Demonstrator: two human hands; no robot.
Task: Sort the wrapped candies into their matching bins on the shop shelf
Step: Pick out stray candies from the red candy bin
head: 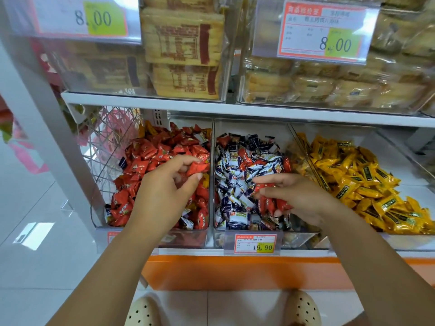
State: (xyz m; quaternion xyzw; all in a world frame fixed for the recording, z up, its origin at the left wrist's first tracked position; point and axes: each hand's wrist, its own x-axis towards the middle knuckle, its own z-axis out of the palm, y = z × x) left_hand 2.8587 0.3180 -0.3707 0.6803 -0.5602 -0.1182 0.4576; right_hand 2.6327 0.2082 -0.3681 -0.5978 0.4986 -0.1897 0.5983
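Three clear bins stand side by side on the lower shelf. The left bin (150, 236) is full of red wrapped candies, with a few blue-and-white ones mixed in. The middle bin (213, 175) holds blue-and-white candies with several red ones among them. The right bin (303, 151) holds yellow candies. My left hand (164, 194) hovers over the left bin and pinches a red candy (197, 167) at its fingertips. My right hand (296, 196) is low in the middle bin, its fingers curled round several red candies (270, 203).
The shelf above carries clear boxes of packaged biscuits (183, 52) with 8.00 price tags (327, 31). A 19.90 price tag (255, 242) hangs on the middle bin's front. A wire basket (106, 142) sits left of the bins. My shoes (302, 309) stand on the white tile floor.
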